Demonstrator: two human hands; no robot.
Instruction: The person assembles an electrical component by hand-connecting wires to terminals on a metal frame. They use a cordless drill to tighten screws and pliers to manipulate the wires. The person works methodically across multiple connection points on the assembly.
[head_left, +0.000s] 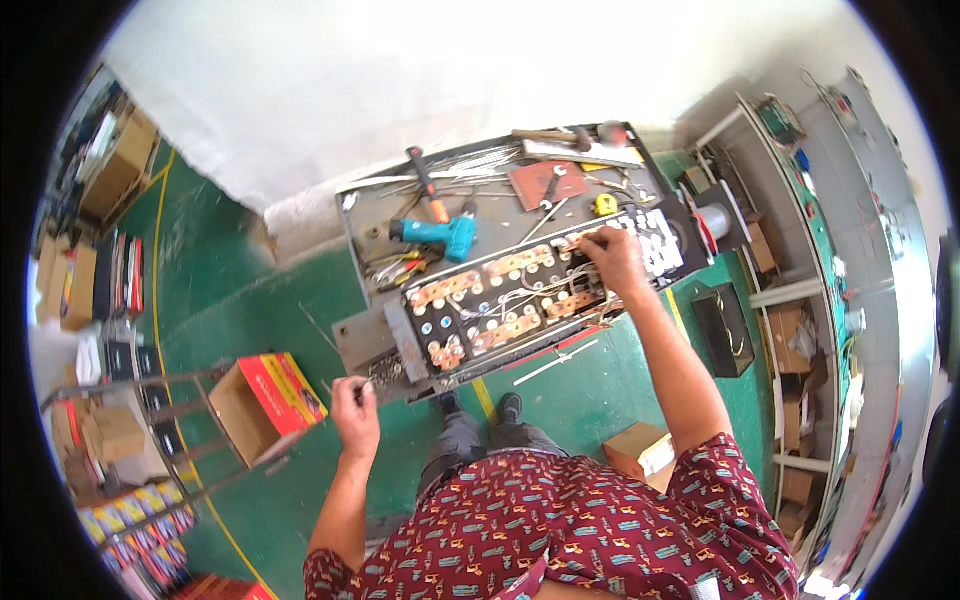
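Observation:
A long black battery pack (470, 308) lies across the bench, with copper connector strips (447, 287) in rows over its round white terminals. Thin pale wires (517, 298) cross its middle. My right hand (612, 258) reaches over the pack's far right part, its fingertips pinched down at a copper strip in the far row; what they hold is hidden. My left hand (357, 415) is off the pack's near left corner, fingers curled closed around something too small to make out. Close to it is a metal tray (388, 378) with small loose pieces.
On the bench (380, 215) behind the pack lie a teal cordless drill (440, 235), an orange-handled hammer (428, 185), a wrench (552, 187), a yellow tape measure (606, 204) and pliers (405, 270). An open carton (265, 408) stands at left; shelves (790, 298) line the right.

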